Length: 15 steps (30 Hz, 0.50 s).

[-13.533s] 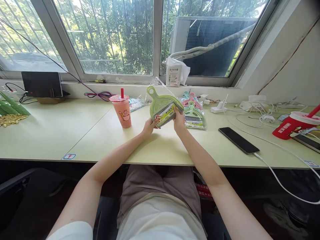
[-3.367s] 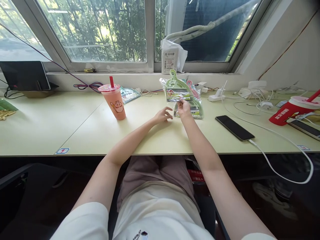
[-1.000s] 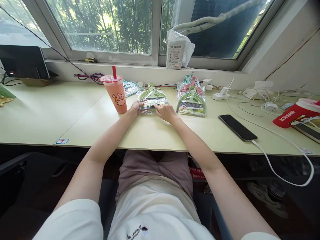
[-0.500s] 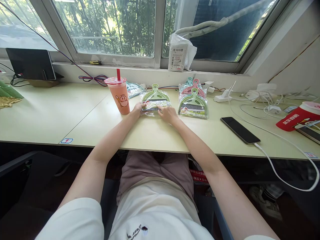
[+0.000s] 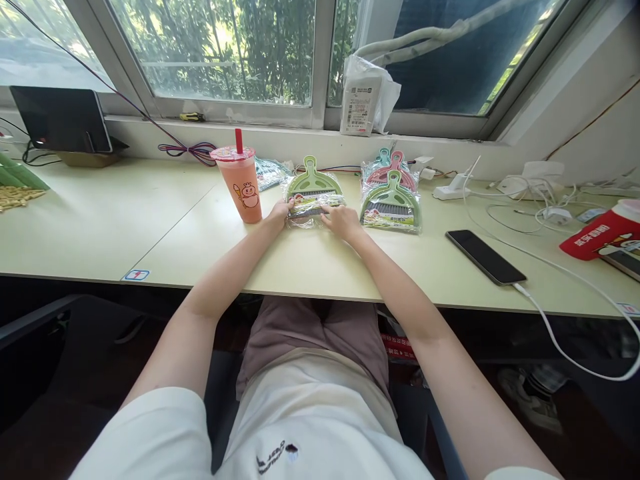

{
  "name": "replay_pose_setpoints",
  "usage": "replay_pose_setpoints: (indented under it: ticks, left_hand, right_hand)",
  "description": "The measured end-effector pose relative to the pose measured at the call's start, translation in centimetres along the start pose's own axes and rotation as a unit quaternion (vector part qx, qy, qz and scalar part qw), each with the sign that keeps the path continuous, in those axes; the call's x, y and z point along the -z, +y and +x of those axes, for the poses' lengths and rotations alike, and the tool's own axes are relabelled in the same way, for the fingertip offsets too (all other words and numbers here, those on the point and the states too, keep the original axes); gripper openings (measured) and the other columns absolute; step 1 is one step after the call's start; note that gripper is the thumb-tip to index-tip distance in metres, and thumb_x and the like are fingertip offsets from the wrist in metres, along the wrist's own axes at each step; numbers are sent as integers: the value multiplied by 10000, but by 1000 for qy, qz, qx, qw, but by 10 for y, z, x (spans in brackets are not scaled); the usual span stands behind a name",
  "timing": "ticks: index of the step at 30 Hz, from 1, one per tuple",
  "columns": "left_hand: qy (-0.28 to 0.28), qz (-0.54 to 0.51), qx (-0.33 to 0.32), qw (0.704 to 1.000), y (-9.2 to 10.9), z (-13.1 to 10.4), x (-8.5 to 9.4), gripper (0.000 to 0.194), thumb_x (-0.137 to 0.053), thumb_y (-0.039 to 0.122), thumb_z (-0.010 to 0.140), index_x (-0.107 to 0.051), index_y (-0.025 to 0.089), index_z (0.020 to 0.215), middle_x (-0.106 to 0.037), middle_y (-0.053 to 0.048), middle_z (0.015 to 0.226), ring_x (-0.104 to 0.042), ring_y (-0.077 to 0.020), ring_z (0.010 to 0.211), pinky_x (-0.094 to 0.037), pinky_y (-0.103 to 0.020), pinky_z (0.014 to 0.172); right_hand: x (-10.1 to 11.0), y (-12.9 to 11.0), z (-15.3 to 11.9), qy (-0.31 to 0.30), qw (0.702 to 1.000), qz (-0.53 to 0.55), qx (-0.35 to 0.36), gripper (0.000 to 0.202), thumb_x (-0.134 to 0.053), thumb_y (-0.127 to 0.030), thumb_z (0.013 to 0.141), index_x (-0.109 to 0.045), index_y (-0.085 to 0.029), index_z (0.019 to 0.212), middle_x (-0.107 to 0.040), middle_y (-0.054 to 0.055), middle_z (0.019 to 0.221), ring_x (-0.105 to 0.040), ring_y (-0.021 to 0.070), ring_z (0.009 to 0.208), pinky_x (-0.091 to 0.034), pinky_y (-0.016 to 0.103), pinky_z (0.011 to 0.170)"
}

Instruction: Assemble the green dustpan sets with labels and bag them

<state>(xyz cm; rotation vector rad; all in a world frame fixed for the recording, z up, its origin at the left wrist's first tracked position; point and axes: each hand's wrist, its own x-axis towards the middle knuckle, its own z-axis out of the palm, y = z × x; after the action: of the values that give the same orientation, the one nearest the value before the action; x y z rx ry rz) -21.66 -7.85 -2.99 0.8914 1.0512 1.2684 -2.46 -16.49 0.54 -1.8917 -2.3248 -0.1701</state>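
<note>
A green dustpan and brush set (image 5: 314,181) in clear plastic wrap lies on the table in front of me, its handle toward the window. At its left edge my left hand (image 5: 281,212) is closed, gripping the wrapped side. My right hand (image 5: 342,221) has its fingers bent over the lower right part of the wrap, closed on it; the fingertips are partly hidden. Right of the hands stand more wrapped sets: a green dustpan set (image 5: 392,203) in front, a pink dustpan (image 5: 397,162) and a blue-green one behind.
A pink drink cup (image 5: 242,190) with a red straw stands close to my left forearm. Another wrapped packet (image 5: 273,171) lies behind it. To the right are a phone (image 5: 485,257) on a white cable, chargers, and a red cup (image 5: 597,235) lying tilted. A tablet (image 5: 60,120) stands far left.
The camera view has shifted slightly. Both hands remain on the green dustpan and brush set, with little visible movement of the fingers.
</note>
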Motion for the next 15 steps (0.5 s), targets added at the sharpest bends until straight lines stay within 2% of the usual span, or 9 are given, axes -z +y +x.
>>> replay_pose_setpoints:
  ticks: [5,11,15]
  left_hand:
    - [10,11,14,1000,3,-5,-3,120,-715,167,932,-647,123,1022,-697,-8,720,-668,-137,587,-591,-253,602]
    - [23,6,23,999,3,-9,-7,173,-734,183,923,-651,105,1054,-695,-16,708,-665,-147,583,-615,-296,657]
    - [25,15,7,1000,3,-11,-8,104,-607,140,991,-635,92,1079,-671,-1,678,-655,-139,575,-623,-305,667]
  right_hand:
    - [-2,2,1,7,1000,-12,1,521,-338,-380,1069,-580,-260,1515,-758,152,1228,-718,299,1099,-512,360,890]
    - [-7,0,2,20,1000,-17,3,510,-341,-296,1052,-609,-236,1482,-764,159,1208,-722,294,1073,-514,358,864]
    - [-8,-2,2,25,1000,-15,3,511,-338,-257,1040,-631,-208,1455,-760,170,1210,-719,290,1077,-513,360,876]
